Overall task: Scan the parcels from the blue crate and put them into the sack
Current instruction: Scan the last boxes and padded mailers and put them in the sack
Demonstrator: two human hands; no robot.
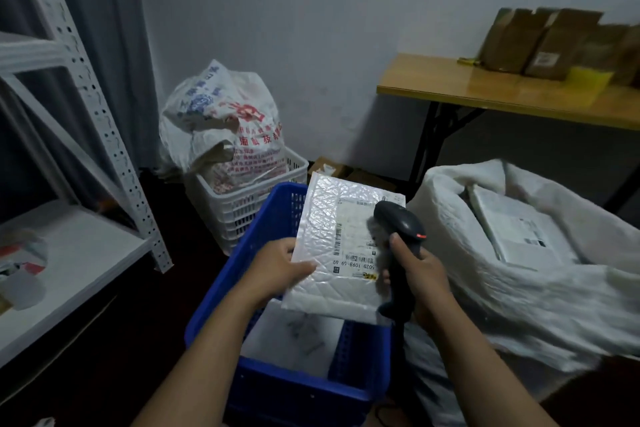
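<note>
My left hand grips the left edge of a white bubble-mailer parcel and holds it above the blue crate. A shipping label with barcodes faces up on it. My right hand grips a black handheld scanner, whose head points down at the label; a small red light glows on it. More white parcels lie inside the crate. To the right, the white sack gapes open with a labelled parcel inside.
A white basket holding a printed plastic bag stands behind the crate. A metal shelf rack is on the left. At the back right, a wooden folding table carries cardboard boxes.
</note>
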